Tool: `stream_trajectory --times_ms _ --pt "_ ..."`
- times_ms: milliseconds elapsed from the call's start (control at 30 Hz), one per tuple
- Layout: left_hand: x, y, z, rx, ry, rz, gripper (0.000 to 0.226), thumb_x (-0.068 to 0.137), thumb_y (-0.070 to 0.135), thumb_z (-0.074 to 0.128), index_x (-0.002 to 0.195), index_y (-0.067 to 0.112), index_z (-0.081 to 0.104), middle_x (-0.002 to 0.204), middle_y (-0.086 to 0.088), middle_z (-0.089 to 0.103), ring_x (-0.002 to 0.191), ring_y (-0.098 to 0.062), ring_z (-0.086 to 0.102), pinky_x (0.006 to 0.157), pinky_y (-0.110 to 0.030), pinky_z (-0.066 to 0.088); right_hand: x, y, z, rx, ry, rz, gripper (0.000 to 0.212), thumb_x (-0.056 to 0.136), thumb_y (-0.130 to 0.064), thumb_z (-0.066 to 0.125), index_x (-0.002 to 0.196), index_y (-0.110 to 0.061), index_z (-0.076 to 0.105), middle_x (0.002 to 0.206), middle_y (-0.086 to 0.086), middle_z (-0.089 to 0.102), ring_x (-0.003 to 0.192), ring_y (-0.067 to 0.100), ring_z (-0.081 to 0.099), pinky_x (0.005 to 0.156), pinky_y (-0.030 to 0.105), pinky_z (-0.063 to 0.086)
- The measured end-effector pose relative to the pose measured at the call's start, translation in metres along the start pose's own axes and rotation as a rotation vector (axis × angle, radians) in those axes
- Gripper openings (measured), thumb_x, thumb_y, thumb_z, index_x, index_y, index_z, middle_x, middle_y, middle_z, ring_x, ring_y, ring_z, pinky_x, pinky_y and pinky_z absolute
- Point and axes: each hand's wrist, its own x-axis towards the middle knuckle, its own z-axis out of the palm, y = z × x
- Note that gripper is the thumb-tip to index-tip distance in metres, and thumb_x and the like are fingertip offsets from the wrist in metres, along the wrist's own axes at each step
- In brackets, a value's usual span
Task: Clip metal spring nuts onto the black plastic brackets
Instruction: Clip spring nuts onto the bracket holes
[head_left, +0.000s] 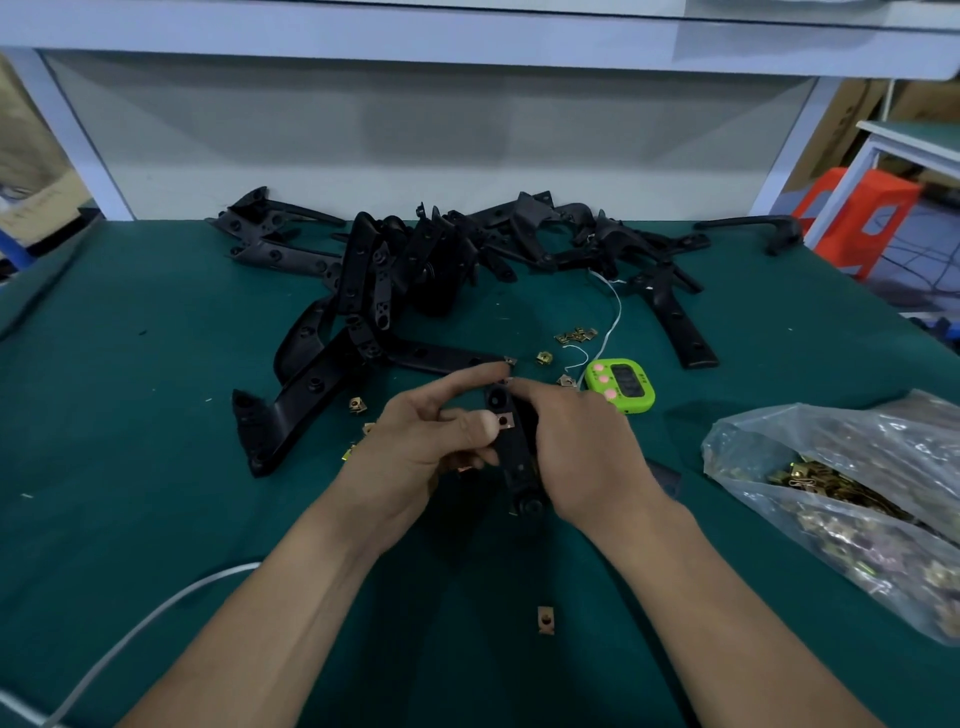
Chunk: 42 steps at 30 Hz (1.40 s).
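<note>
Just left of the green timer (621, 385), both hands hold 1 black plastic bracket (511, 457). The left hand (431, 441) pinches it, thumb pressing a metal spring nut (504, 421) onto its edge. The right hand (582, 447) grips its right side, fingers curled round. The bracket pile (441, 260) lies behind the timer, and the plastic bag of nuts (841, 499) lies to the timer's right.
</note>
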Motion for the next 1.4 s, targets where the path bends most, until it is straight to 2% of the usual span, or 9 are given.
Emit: stream_trajectory --times_ms 133,233,367,533,667,833,1067,1233,1400 --pt "0.004 -0.001 -0.002 0.082 0.027 0.054 0.067 0.051 0.047 0.097 0.112 0.026 0.078 0.069 -0.004 0.071 0.065 -0.012 0.065 0.068 -0.021 0.051 0.001 0.008 0.0 0.093 -0.032 0.04 0.041 0.084 -0.021 0.069 0.118 -0.042 0.058 0.084 -0.008 0.071 0.08 0.021 0.067 0.07 0.038 0.054" --pt "0.005 -0.003 0.004 0.176 0.246 0.158 0.046 0.061 0.031 0.095 0.103 0.025 0.079 0.073 -0.001 0.075 0.069 -0.01 0.069 0.07 -0.018 0.054 0.003 0.02 -0.004 0.043 0.034 0.147 0.042 0.08 -0.011 0.062 0.11 -0.039 0.059 0.078 -0.008 0.06 0.079 0.029 0.063 0.068 0.038 0.053" --pt "0.002 0.003 -0.006 0.787 0.537 0.19 0.021 0.078 0.021 0.083 0.085 0.041 0.079 0.075 0.026 0.073 0.075 0.01 0.066 0.067 -0.005 0.046 0.005 0.037 -0.007 -0.057 0.1 0.312 0.051 0.079 -0.008 0.067 0.12 -0.036 0.061 0.088 0.003 0.055 0.077 0.032 0.05 0.069 0.036 0.042" --pt "-0.005 0.007 -0.01 1.18 0.266 -0.015 0.009 0.08 0.032 0.081 0.084 0.04 0.08 0.084 0.02 0.07 0.086 -0.002 0.062 0.084 -0.028 0.054 0.006 0.043 -0.005 -0.044 0.1 0.355 0.046 0.079 -0.011 0.069 0.119 -0.033 0.063 0.091 0.004 0.053 0.084 0.039 0.058 0.07 0.036 0.04" --pt "-0.007 0.006 -0.007 1.168 0.199 -0.05 0.015 0.074 0.031 0.085 0.08 0.043 0.077 0.072 0.025 0.066 0.076 0.005 0.061 0.071 -0.022 0.052 0.006 0.039 0.001 -0.051 0.071 0.317 0.053 0.08 -0.009 0.068 0.125 -0.034 0.061 0.105 0.008 0.065 0.09 0.037 0.062 0.07 0.035 0.04" --pt "-0.008 -0.006 0.003 1.371 0.322 0.281 0.02 0.076 0.016 0.077 0.087 0.033 0.079 0.082 0.021 0.068 0.095 -0.01 0.056 0.085 -0.028 0.038 0.006 0.04 0.0 -0.038 0.069 0.324 0.055 0.079 -0.009 0.068 0.128 -0.034 0.059 0.108 0.009 0.066 0.094 0.038 0.063 0.071 0.035 0.041" --pt "-0.006 -0.011 0.017 1.275 -0.029 0.13 0.017 0.074 0.041 0.084 0.09 0.042 0.08 0.089 0.019 0.067 0.096 -0.005 0.051 0.09 -0.031 0.044 0.006 0.04 0.0 -0.022 0.067 0.334 0.059 0.078 -0.009 0.069 0.13 -0.036 0.059 0.109 0.008 0.066 0.096 0.037 0.063 0.071 0.035 0.04" --pt "-0.007 -0.014 0.019 1.167 0.156 0.149 0.019 0.076 0.033 0.084 0.084 0.046 0.073 0.069 0.02 0.067 0.075 -0.002 0.062 0.076 -0.029 0.053 0.006 0.038 -0.002 -0.027 0.076 0.311 0.062 0.078 -0.009 0.069 0.133 -0.034 0.057 0.11 0.008 0.066 0.097 0.037 0.063 0.073 0.037 0.044" --pt "-0.006 -0.013 0.023 0.652 0.321 0.144 0.02 0.09 0.016 0.074 0.08 0.034 0.072 0.068 0.007 0.075 0.063 -0.01 0.073 0.059 -0.023 0.057 0.004 0.035 -0.003 -0.008 0.093 0.283 0.055 0.078 -0.009 0.066 0.126 -0.033 0.059 0.097 0.003 0.059 0.094 0.037 0.061 0.072 0.037 0.045"
